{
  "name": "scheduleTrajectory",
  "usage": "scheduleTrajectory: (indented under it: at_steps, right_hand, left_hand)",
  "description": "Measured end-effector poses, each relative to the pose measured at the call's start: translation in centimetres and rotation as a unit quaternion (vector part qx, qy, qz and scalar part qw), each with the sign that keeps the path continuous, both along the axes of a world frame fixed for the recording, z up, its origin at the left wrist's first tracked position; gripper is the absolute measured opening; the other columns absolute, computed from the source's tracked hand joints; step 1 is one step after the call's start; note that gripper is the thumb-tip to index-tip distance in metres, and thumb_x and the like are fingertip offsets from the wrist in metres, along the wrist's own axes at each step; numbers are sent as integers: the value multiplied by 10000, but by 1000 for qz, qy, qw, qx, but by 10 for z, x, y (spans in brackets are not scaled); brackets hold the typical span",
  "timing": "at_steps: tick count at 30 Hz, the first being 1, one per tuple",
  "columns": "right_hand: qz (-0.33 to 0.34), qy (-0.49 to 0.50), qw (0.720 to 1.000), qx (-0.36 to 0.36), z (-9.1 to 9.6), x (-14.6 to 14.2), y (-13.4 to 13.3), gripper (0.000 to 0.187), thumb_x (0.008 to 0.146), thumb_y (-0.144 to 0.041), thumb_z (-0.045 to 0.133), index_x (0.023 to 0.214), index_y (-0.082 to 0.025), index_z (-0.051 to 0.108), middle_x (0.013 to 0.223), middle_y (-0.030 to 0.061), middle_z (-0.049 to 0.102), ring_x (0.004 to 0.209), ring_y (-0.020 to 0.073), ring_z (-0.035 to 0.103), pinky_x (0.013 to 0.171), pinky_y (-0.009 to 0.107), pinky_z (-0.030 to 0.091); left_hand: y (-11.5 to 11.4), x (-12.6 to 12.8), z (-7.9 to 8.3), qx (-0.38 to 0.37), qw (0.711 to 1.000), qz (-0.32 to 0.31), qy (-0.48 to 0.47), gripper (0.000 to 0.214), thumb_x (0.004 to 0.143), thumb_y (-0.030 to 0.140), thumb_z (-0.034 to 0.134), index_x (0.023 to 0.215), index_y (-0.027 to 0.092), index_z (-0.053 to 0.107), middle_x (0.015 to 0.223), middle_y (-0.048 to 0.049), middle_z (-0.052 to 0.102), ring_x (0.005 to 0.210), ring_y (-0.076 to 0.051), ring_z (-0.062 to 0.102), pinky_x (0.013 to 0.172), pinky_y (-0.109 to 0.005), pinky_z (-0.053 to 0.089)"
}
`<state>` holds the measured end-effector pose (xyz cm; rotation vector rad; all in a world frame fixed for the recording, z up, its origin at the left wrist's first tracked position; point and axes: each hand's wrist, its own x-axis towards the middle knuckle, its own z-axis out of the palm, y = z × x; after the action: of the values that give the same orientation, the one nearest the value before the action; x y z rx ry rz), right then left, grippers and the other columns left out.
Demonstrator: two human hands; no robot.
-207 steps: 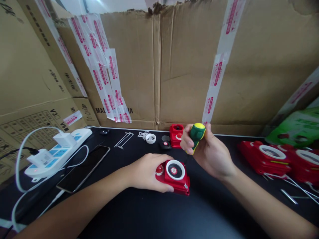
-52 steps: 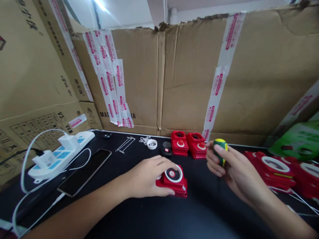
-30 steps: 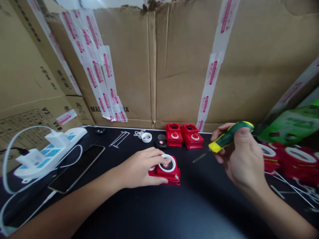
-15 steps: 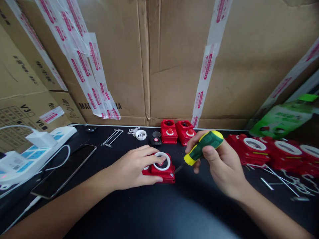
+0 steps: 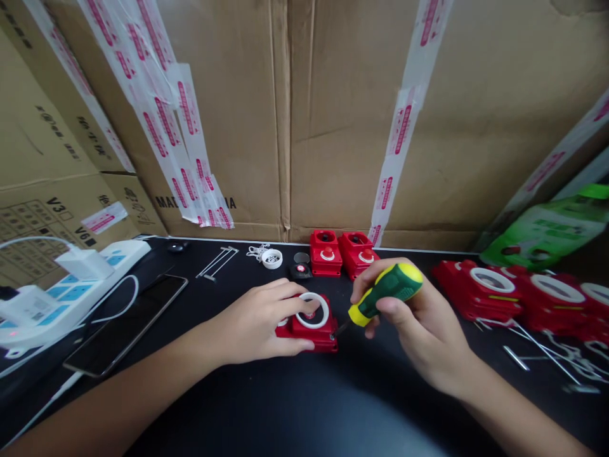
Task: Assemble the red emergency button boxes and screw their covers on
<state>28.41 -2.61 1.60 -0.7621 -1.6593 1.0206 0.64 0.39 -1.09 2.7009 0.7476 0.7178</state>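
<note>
A red box-shaped device [image 5: 323,341] with a white ring on its face lies on the black table in front of me. My left hand [image 5: 266,320] grips it from the left, a fingertip inside the ring and the thumb along the near side. In my right hand [image 5: 419,324] is a screwdriver [image 5: 392,292] with a green and yellow handle, held at a slant. Its dark shaft points down and left to the device's right corner, where the tip meets or nearly meets a screw.
Two similar red devices [image 5: 326,263] stand behind, beside a small black part [image 5: 301,270] and a white ring cap [image 5: 272,258]. Several more red units [image 5: 490,289] with metal rods sit at right, near a green bottle [image 5: 547,228]. A phone [image 5: 126,324] and power strip [image 5: 76,292] lie left.
The screwdriver handle has dipped slightly and tilted flatter in my right hand. My left hand keeps its hold on the device. The whole view has shifted a little.
</note>
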Motion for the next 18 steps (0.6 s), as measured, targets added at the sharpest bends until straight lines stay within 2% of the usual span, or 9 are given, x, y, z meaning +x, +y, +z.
scheduleTrajectory:
  at_steps: [3,6,9,12,15,18]
  right_hand:
    - [-6,-61,998,31,5,0,-2,203,991,-370,738,1174,-311,675,1019,14,683,829,162,685,667,251,634]
    - [-24,-119,990,74,7,-4,-1,230,899,-278,842,1102,-308,738,1040,7,706,929,174,687,777,255,598]
    - [-19,-91,995,35,3,-9,2,249,859,-282,877,1077,-293,758,984,-4,734,867,169,692,743,257,583]
    - [-25,-42,999,4,-3,-13,4,307,789,-282,935,1041,-279,758,961,-18,758,859,168,702,794,271,587]
    - [-37,-31,999,19,-6,-15,5,316,745,-296,968,986,-270,765,966,-20,776,884,173,710,840,280,576]
    - [-58,-55,996,48,-5,-17,3,251,785,-323,942,958,-259,771,954,-9,788,879,181,715,835,288,569]
  left_hand:
    - [0,2,1,-9,1000,6,-1,430,933,423,804,1277,196,679,1325,-118,700,1140,-266,686,1012,-406,566]
    - [-1,4,2,-32,999,6,-10,398,913,370,822,1252,219,680,1310,-94,701,1140,-252,681,1014,-385,561]
    - [-2,4,3,-48,999,7,-16,376,903,356,828,1226,229,683,1292,-84,702,1131,-247,679,1009,-381,559]
    - [-2,4,3,-54,998,10,-21,384,891,357,837,1219,229,683,1276,-80,702,1127,-246,675,1008,-380,555]
    - [-1,4,2,-57,998,11,-20,402,876,346,846,1223,229,680,1247,-73,706,1109,-242,673,1001,-375,554]
    - [0,5,1,-56,998,14,-17,457,855,345,864,1252,230,667,1255,-76,700,1117,-253,668,1003,-382,555]
